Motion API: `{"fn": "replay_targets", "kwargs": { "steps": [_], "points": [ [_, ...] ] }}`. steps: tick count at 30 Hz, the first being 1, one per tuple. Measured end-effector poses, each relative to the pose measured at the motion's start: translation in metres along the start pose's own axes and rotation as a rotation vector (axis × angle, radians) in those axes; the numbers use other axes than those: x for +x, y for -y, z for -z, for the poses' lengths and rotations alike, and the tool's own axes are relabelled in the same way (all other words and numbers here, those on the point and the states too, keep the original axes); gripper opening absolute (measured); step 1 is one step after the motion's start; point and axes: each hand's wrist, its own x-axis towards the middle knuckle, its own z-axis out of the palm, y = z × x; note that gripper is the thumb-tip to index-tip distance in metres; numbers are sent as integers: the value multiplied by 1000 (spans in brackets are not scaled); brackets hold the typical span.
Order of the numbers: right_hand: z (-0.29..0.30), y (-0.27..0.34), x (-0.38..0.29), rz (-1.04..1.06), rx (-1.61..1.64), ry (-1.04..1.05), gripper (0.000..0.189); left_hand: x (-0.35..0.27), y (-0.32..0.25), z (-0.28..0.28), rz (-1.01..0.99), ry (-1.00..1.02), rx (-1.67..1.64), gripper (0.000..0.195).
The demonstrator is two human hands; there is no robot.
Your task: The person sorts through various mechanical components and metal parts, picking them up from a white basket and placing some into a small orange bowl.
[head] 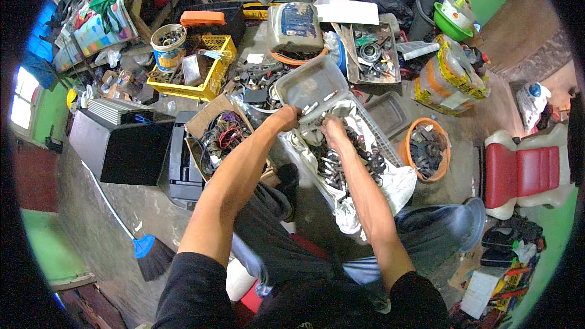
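My left hand (289, 118) is curled at the near left corner of a translucent plastic tray (315, 80). A few small white pieces (320, 103) lie in the tray's near end. My right hand (334, 129) is just right of it, fingers bent down over the far end of a plastic basket (381, 136). White cloth (396, 186) lines the basket and hangs over its near end. Many small dark and metal parts (333, 167) lie on the cloth, partly covered by my right forearm. The fingertips of both hands are too small and hidden to show what they hold.
A cardboard box of cables (228, 135) stands left of the basket, an orange bucket of dark parts (427, 146) to its right. Beyond are a yellow crate (215, 87), a jerrycan (295, 27) and a box of parts (372, 52). A broom (153, 256) lies at left.
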Motion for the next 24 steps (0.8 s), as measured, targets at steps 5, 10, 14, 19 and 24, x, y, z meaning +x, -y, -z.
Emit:
{"fn": "replay_targets", "kwargs": {
  "steps": [5,10,14,19,24],
  "points": [
    [-34,23,-22,35,-131,160,50,1,23,-11,-96,26,-144,47],
    [-35,9,-43,-84,-108,326,37,6,6,-5,-78,67,-190,40],
    [-37,7,-56,-100,-62,382,25,1,10,-7,-42,126,-122,36],
    [-34,5,-55,-100,4,278,21,3,7,-8,85,152,-65,34],
    [-26,-2,-25,-74,-195,6,24,6,9,0,84,199,-121,37]
  ]
}}
